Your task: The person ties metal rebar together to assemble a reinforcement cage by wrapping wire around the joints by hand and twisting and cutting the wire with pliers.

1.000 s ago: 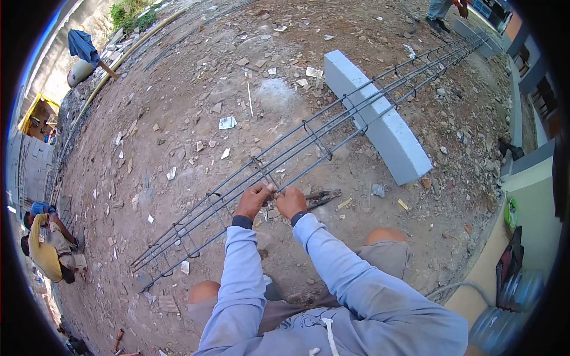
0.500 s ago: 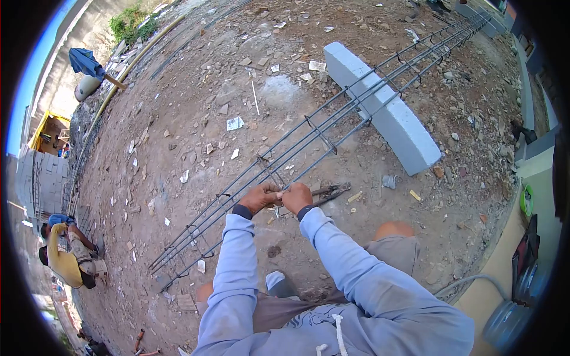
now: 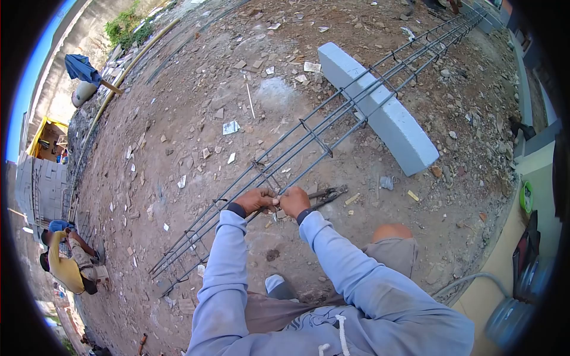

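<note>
My left hand point(image 3: 257, 201) and my right hand point(image 3: 294, 202) meet at the near side of a long rebar cage point(image 3: 285, 148), close to one of its stirrups. The fingers of both hands are closed and pinched together. Whatever lies between the fingertips is too small to make out. A dark pair of pincers point(image 3: 330, 194) sticks out from the outer side of my right hand, apparently held in the palm. The cage runs diagonally from lower left to upper right, with several bars joined by square stirrups.
A grey-white block point(image 3: 380, 110) props up the cage. Rubble and tile chips litter the dirt. A crushed plastic bottle point(image 3: 387, 182) lies to the right. A person in a yellow shirt point(image 3: 65, 264) bends at the far left. Water jugs point(image 3: 509, 320) stand at lower right.
My hands stay together at the cage and have shifted slightly down and left in view. The whole scene has shifted slightly left. At far left, the person's pose differs a little.
</note>
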Tool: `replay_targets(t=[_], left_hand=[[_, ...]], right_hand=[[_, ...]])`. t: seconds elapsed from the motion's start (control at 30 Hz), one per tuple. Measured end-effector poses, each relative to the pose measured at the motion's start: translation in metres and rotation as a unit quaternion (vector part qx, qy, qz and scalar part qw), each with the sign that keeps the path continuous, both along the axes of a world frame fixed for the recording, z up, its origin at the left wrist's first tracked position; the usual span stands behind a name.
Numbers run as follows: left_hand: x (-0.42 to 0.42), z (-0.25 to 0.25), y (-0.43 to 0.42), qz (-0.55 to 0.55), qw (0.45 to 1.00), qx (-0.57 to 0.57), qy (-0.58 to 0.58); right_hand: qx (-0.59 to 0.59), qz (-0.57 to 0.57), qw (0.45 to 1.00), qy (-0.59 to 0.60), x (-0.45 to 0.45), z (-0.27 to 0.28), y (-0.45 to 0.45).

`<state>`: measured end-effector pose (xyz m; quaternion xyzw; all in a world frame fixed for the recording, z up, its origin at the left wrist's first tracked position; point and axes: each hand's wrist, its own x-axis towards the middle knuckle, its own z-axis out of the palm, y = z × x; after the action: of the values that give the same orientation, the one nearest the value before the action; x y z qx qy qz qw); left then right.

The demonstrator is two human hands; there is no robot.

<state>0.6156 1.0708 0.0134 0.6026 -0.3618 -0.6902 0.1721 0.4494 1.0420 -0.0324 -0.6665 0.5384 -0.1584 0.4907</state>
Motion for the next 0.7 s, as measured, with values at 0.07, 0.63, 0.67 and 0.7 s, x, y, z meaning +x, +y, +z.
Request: replay_targets(t=[0.07, 0.63, 0.67, 0.7], left_hand=[[0.003, -0.002, -0.002, -0.027, 1.0, -0.006, -0.015], [-0.002, -0.007, 0.001, -0.031, 0.995, -0.046, -0.078], [0.0, -0.008, 0.0, -0.029, 0.996, -0.038, -0.074], [0.001, -0.009, 0.001, -0.025, 0.997, -0.027, -0.069]], right_hand=[[0.012, -0.002, 1.0, -0.011, 0.002, -0.009, -0.001], [0.309, -0.088, 0.942, -0.094, 0.012, 0.006, -0.013], [0.313, -0.096, 0.938, -0.11, 0.013, 0.0, -0.012], [0.313, -0.096, 0.939, -0.108, 0.013, -0.001, -0.011]])
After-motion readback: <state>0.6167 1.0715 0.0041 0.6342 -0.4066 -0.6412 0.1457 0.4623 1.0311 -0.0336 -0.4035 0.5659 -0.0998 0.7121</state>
